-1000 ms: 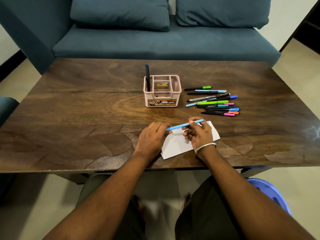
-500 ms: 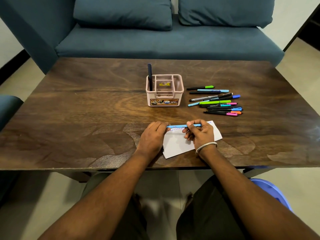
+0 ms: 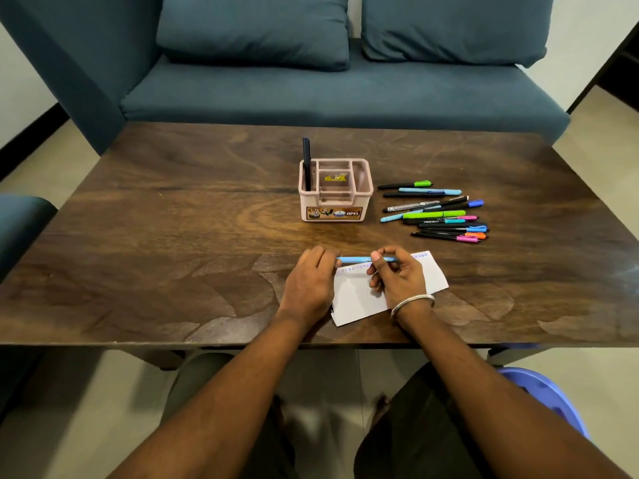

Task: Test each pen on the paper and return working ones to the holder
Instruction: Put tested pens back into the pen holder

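Note:
A light blue pen [image 3: 359, 259] lies level just above a white paper [image 3: 356, 297] near the table's front edge. My right hand [image 3: 397, 276] pinches the pen near its right half. My left hand [image 3: 311, 276] holds the pen's left end with curled fingers and rests on the paper's left edge. A row of small pen marks runs along the paper's top edge. The pink holder [image 3: 335, 191] stands behind the hands, with one dark pen [image 3: 306, 164] upright in its left compartment. Several loose pens [image 3: 439, 212] lie right of the holder.
The wooden table [image 3: 173, 236] fills the middle of the view, with a blue sofa [image 3: 328, 88] behind it. A purple plastic stool [image 3: 549, 395] stands by my right knee. A dark cushion edge [image 3: 20, 223] shows at the left.
The blue pen has tipped from a slant to level and shifted slightly left between my hands. The left hand stays on the paper's edge at the pen's end.

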